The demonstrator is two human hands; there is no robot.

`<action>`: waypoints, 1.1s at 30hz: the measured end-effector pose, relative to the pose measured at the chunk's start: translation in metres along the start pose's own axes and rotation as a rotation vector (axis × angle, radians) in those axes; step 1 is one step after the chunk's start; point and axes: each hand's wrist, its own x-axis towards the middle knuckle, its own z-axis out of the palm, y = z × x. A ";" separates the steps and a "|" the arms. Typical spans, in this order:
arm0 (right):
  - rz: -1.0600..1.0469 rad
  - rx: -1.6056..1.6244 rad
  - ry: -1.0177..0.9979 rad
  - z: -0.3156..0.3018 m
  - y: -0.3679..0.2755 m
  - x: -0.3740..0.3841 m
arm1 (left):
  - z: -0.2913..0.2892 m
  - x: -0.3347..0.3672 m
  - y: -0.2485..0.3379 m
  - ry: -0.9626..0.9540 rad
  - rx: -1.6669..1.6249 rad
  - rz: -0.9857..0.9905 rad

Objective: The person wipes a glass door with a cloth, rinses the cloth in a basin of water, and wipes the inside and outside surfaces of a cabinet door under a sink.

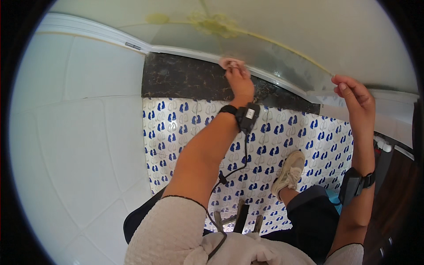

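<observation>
My left hand point(240, 80) is closed on a crumpled pink cloth point(229, 62), slightly blurred. It presses the cloth to the white frame strip point(194, 52) along the bottom of a pale glass panel point(282, 26) with yellow flower lines. Below that hand lies a dark marbled sill point(183, 77). My right hand point(358, 98) is raised at the right, beside the lower part of the panel. Its fingers are loosely bent and slightly apart, with the tips close to or touching the glass; nothing shows in them.
White tiled wall point(79, 145) fills the left side. The floor point(172, 128) has a blue and white footprint pattern. A beige shoe point(289, 174) stands on it, near a low stool point(240, 216). A cable point(245, 152) hangs from my left wrist. Dark brown wood point(395, 190) is at right.
</observation>
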 end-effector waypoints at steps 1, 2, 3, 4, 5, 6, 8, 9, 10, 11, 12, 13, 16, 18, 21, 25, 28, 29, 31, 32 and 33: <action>0.001 -0.006 -0.002 -0.001 0.001 0.003 | 0.012 -0.016 0.007 0.031 0.087 0.048; 0.002 -0.014 0.001 -0.003 0.001 0.004 | 0.024 -0.030 0.017 0.058 0.172 0.097; 0.010 -0.027 0.018 -0.005 0.002 0.005 | 0.031 -0.040 0.025 0.002 0.165 0.070; 0.018 -0.040 0.035 -0.007 0.003 0.006 | 0.038 -0.049 0.033 -0.053 0.158 0.042; 0.024 -0.051 0.051 -0.009 0.003 0.008 | 0.045 -0.055 0.041 -0.106 0.153 0.016; 0.027 -0.048 0.056 -0.012 0.006 0.010 | 0.054 -0.059 0.048 -0.094 0.091 0.005; 0.037 -0.046 0.073 -0.020 0.011 0.013 | 0.062 -0.066 0.059 -0.184 0.053 -0.109; 0.050 -0.030 0.104 -0.022 0.009 0.013 | 0.061 -0.065 0.063 -0.280 0.051 -0.104; 0.047 -0.026 0.123 -0.023 0.009 0.014 | 0.058 -0.061 0.065 -0.377 0.048 -0.100; 0.042 -0.022 0.144 -0.025 0.009 0.015 | 0.053 -0.057 0.067 -0.474 0.045 -0.094; 0.037 -0.017 0.166 -0.029 0.009 0.016 | 0.049 -0.053 0.064 -0.529 0.007 -0.093; 0.034 -0.016 0.190 -0.030 0.007 0.017 | 0.041 -0.048 0.061 -0.584 -0.031 -0.092; 0.011 -0.011 0.239 -0.028 0.003 0.018 | 0.015 -0.027 0.036 -0.483 -0.262 -0.102; -0.022 -0.009 0.247 -0.029 0.008 0.024 | -0.007 0.002 0.025 -0.366 -0.129 -0.091; -0.035 0.033 0.251 -0.037 0.013 0.032 | -0.026 0.044 0.020 -0.112 -0.202 -0.212; -0.072 0.085 0.225 -0.040 0.019 0.043 | -0.030 0.070 0.006 -0.116 -0.532 -0.351; -0.112 0.103 0.192 -0.039 0.023 0.048 | 0.009 0.059 0.006 -0.174 -0.704 -0.394; -0.097 0.091 0.221 -0.051 0.034 0.045 | 0.037 0.033 0.055 -0.182 -0.743 -0.472; -0.043 0.061 0.240 -0.054 0.033 0.043 | 0.064 0.013 0.083 -0.158 -0.800 -0.585; -0.013 0.044 0.255 -0.057 0.034 0.040 | 0.075 0.007 0.086 -0.152 -0.826 -0.646; -0.048 0.064 0.191 -0.041 0.021 0.045 | 0.074 0.029 0.013 -0.187 -0.746 -0.551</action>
